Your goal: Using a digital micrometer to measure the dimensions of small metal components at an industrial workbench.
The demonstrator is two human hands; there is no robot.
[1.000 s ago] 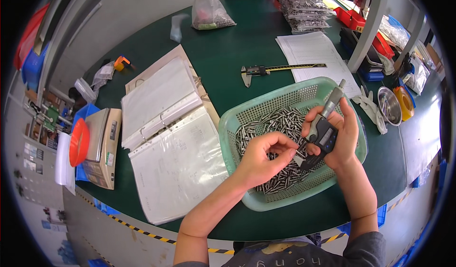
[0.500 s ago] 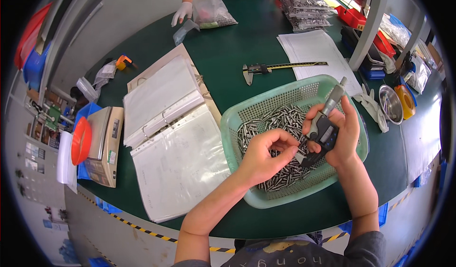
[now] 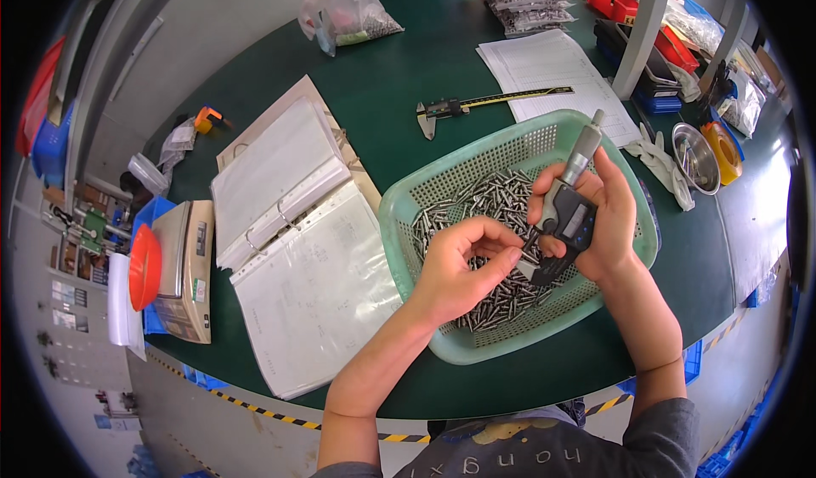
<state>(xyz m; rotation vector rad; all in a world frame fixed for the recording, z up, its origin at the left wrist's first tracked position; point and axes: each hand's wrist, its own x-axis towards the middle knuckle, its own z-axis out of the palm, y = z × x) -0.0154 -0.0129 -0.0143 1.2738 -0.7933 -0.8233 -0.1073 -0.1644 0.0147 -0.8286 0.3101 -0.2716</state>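
My right hand (image 3: 605,223) grips a digital micrometer (image 3: 568,208) with a dark body and a silver thimble, held over a light green perforated basket (image 3: 408,197). Many small metal pins (image 3: 489,202) lie heaped in the basket. My left hand (image 3: 463,261) has its fingertips pinched together right at the micrometer's jaws, seemingly on one small pin, though the pin itself is hidden by the fingers. Both forearms come in from the lower edge.
An open ring binder (image 3: 289,240) with plastic sleeves lies left of the basket, a small scale (image 3: 183,270) further left. A caliper (image 3: 476,104) and a paper sheet (image 3: 552,74) lie behind. Another person's gloved hand (image 3: 310,11) holds a clear bag (image 3: 357,6) at the back.
The other person's gloved hand has come in at the back by the clear bag. My own hands stay over the basket with only small finger shifts.
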